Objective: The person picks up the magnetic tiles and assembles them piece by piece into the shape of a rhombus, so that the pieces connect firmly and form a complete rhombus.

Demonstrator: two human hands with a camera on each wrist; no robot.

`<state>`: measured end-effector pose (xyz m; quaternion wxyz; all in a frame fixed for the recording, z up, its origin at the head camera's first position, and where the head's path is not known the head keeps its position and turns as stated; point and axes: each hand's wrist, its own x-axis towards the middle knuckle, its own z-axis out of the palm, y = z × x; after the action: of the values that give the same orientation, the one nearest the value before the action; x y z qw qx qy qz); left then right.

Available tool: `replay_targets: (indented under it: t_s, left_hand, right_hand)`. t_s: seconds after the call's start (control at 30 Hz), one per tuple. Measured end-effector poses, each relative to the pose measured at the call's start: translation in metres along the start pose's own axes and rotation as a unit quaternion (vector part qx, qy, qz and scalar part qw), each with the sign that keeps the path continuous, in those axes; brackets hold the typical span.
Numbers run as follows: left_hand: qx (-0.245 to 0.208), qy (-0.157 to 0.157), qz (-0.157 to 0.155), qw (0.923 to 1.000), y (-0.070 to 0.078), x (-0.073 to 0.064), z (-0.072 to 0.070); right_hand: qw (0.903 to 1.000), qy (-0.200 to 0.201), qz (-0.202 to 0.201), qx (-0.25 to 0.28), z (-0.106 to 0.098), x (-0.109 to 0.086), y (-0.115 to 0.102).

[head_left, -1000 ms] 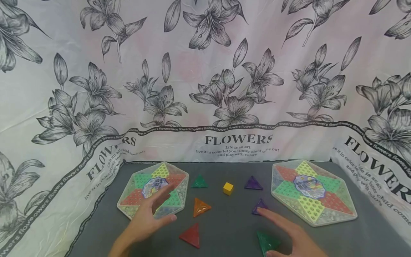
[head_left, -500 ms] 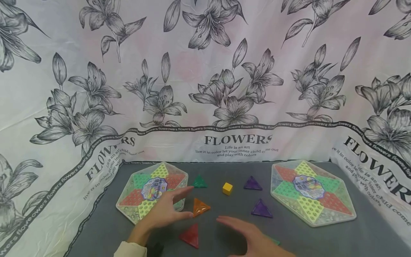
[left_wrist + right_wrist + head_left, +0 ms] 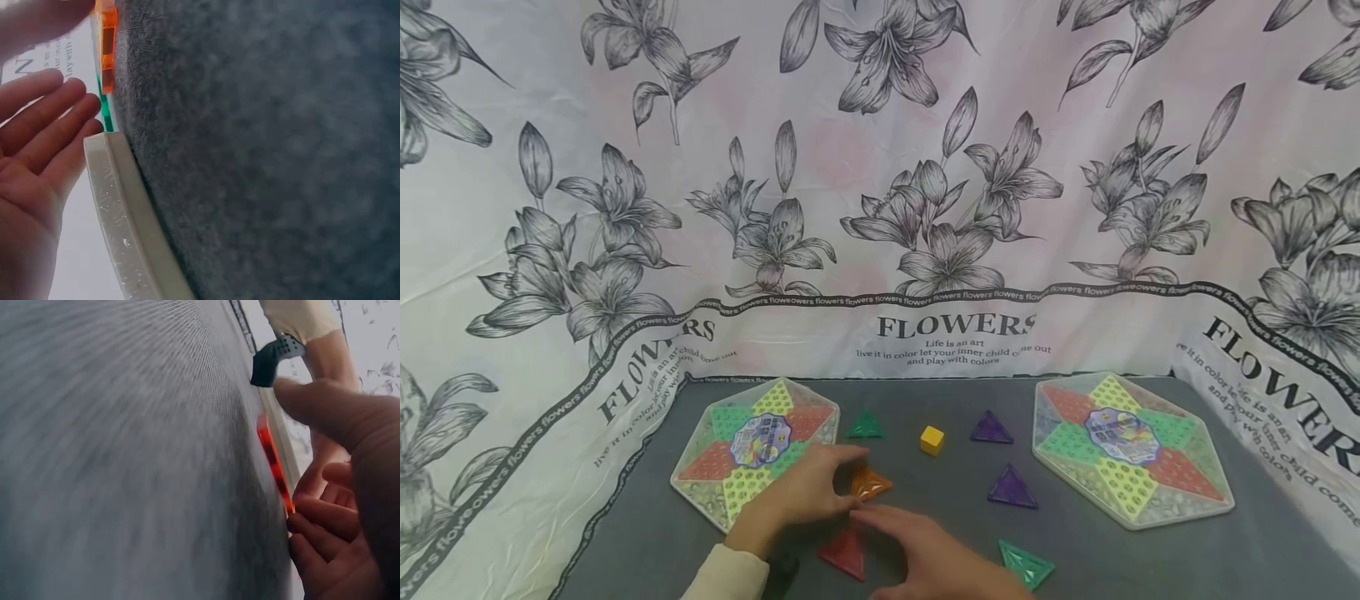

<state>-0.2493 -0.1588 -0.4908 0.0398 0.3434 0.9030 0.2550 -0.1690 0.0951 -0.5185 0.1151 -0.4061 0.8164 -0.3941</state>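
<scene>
An orange translucent triangle [image 3: 874, 484] lies on the grey table. My left hand [image 3: 801, 493] is at its left side, thumb and fingers spread apart. In the left wrist view those fingers [image 3: 47, 125] are extended and hold nothing; the orange triangle's edge [image 3: 107, 47] is near the thumb. Just nearer lies a red triangle [image 3: 844, 551]. My right hand [image 3: 943, 557] reaches over from its right, fingers beyond it and thumb on the near side. In the right wrist view the thumb [image 3: 319, 406] stands apart from the red triangle [image 3: 274, 459], while the fingertips are close to it; contact is unclear.
Hexagonal game boxes stand left [image 3: 700, 492] and right [image 3: 1172, 508]. A green triangle [image 3: 866, 425], a yellow cube [image 3: 932, 441], purple triangles [image 3: 992, 427] [image 3: 1012, 487] and another green triangle [image 3: 1026, 565] lie about. A flowered cloth [image 3: 955, 333] hangs behind.
My right hand has moved left from the purple and near green triangles to the red one. My left hand has shifted right and nearer, from over the left box to the orange triangle.
</scene>
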Motion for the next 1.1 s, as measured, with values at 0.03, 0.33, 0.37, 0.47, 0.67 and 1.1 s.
replay_targets:
  t_s: [0.03, 0.33, 0.37, 0.47, 0.67, 1.1]
  left_hand:
    - [0.008, -0.002, 0.003, 1.0, 0.001, 0.0, 0.0]
    - [0.04, -0.017, 0.008, 0.999, 0.006, 0.002, -0.001]
    - [0.04, -0.017, 0.006, 0.999, 0.006, 0.002, -0.001]
    - [0.037, -0.016, 0.006, 0.9992, 0.007, 0.001, -0.001]
    - [0.025, -0.012, 0.004, 0.9996, 0.006, 0.002, -0.002]
    - [0.026, -0.001, -0.004, 0.9996, 0.009, 0.0, 0.002]
  right_hand:
    - [1.0, -0.001, -0.006, -0.008, 0.001, 0.003, -0.001]
    - [0.9951, 0.045, -0.05, -0.073, 0.012, 0.017, -0.002]
    - [0.9944, 0.05, -0.052, -0.077, 0.013, 0.017, -0.002]
    - [0.9943, 0.055, -0.047, -0.078, 0.016, 0.017, -0.002]
    - [0.9938, 0.06, -0.059, -0.073, 0.02, 0.017, 0.0]
    - [0.9889, 0.075, -0.124, -0.033, 0.025, 0.016, 0.0]
